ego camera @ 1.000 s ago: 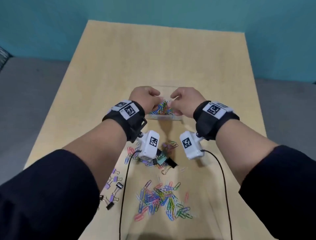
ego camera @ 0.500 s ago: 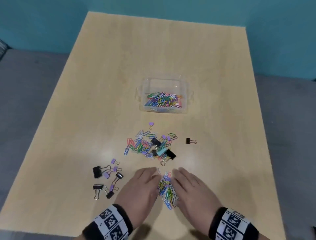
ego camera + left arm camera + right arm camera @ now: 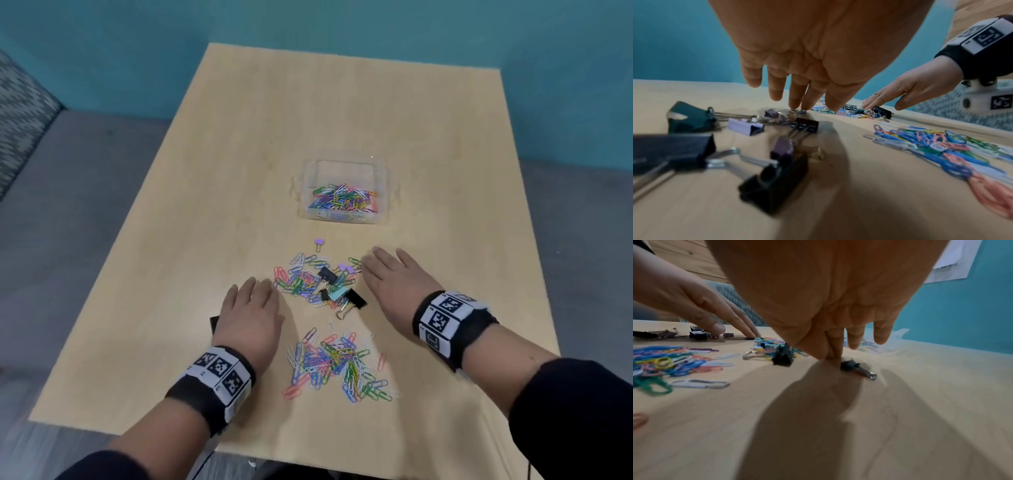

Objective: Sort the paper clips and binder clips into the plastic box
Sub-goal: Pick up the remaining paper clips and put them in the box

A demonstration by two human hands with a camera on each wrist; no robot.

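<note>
A clear plastic box (image 3: 387,200) holding coloured paper clips stands in the middle of the table. Nearer me lies a mixed pile (image 3: 320,284) of paper clips and black, teal and purple binder clips. My left hand (image 3: 251,296) lies flat at its left edge and my right hand (image 3: 388,269) at its right edge, both with straight fingers and holding nothing. In the right wrist view my right hand's fingertips (image 3: 833,353) touch the table beside a small black binder clip (image 3: 852,366). A second pile of paper clips (image 3: 339,366) lies close to me between my wrists.
A lone purple binder clip (image 3: 319,242) lies between the mixed pile and the box. Several black and purple binder clips (image 3: 777,181) lie under and left of my left wrist. The wooden table (image 3: 308,120) is bordered by teal walls and grey floor.
My hands left the box, came back to the near paper clip pile, then moved forward and apart to flank the mixed pile. The near pile stays on the table.
</note>
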